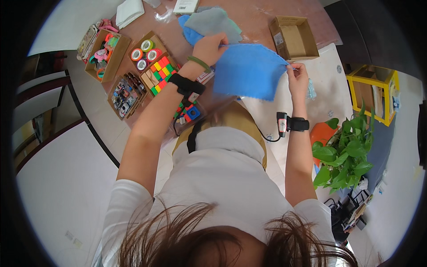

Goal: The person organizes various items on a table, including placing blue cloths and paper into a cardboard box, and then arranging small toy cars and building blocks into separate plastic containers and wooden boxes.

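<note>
A blue cloth (248,71) is stretched out above the near edge of the table (253,20). My left hand (211,48) pinches its upper left corner, and my right hand (298,75) pinches its right corner between the fingertips. The cloth's lower part hangs down in front of my lap. Just beyond my left hand, grey cloths (213,23) lie in a loose pile over another blue cloth (189,31). Both wrists wear black straps with small devices, and a green bangle (199,64) is on my left wrist.
Boxes at left hold tape rolls (146,55), colourful blocks (162,71), toy cars (124,96) and small trinkets (101,55). An empty cardboard box (295,38) stands at the back right. Folded white cloth (129,12) lies far left. A leafy potted plant (343,150) is beside my right arm.
</note>
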Motion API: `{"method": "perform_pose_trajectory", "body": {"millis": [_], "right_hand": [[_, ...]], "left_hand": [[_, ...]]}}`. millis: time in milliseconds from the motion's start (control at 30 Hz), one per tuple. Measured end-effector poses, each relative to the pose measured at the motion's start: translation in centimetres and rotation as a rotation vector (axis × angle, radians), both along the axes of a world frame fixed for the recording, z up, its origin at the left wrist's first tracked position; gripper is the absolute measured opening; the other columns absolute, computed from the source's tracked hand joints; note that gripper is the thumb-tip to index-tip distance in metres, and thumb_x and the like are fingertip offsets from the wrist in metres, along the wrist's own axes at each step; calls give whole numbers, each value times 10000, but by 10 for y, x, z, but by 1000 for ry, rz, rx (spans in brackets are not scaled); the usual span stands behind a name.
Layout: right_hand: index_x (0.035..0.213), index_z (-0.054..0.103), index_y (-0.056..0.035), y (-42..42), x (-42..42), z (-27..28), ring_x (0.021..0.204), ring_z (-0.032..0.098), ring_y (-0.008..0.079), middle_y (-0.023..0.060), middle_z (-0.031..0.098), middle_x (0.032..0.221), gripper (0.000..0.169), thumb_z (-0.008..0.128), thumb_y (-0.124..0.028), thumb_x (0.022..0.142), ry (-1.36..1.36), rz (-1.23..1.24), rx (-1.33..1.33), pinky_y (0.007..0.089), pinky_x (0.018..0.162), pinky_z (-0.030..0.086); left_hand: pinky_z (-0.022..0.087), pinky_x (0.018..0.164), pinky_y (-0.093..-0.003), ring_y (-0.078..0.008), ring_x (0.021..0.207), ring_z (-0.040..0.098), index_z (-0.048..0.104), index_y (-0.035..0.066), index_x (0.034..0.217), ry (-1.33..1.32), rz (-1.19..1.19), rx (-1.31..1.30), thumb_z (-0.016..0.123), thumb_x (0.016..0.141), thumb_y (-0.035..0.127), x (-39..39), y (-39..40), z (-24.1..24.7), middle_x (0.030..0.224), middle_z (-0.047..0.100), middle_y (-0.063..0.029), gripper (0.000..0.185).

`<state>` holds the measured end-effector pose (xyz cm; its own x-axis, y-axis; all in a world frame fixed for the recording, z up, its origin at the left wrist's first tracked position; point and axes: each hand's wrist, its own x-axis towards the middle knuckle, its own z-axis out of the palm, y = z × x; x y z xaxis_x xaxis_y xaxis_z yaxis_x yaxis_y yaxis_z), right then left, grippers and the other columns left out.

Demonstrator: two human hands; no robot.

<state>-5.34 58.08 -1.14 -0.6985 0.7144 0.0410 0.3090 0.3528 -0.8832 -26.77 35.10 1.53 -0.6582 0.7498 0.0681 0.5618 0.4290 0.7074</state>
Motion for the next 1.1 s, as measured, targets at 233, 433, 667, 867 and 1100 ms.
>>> {"method": "perform_pose_trajectory", "body": {"millis": [233,433,667,867,1100], "right_hand": [[868,534,-13,-8,31,-13,714,632,215,128,649,831,119,617,-87,830,-114,105,109,311,669,496],[858,534,-21,-23,76,-35,772,627,319,165,632,877,127,627,-16,773,-252,279,175,358,705,497],[860,555,-30,-40,81,-35,779,616,338,170,624,912,168,665,-20,733,-388,349,148,381,702,492],[877,584,-57,-32,75,-55,809,616,327,157,621,921,234,704,-213,750,-468,77,224,401,696,496],[828,589,-27,-27,58,-77,779,619,321,154,638,873,411,724,-397,709,-816,-5,167,397,684,500]], "left_hand": [[471,663,-404,-324,768,600,559,65,830,-87,-194,-54,616,761,99,28,-18,-22,775,624,-124,97],[426,724,-360,-237,810,573,575,113,775,270,-389,-271,634,715,97,50,-35,-36,767,616,-51,86],[390,752,-333,-209,857,558,615,146,780,481,-501,-449,646,716,159,62,-40,-52,794,626,-18,73],[391,803,-350,-229,945,547,621,135,906,311,-558,-501,731,697,242,67,-29,-41,942,614,-43,260],[385,921,-377,-276,1156,468,565,116,1163,270,-625,-308,727,682,251,81,-16,-59,1279,493,-125,525]]}}
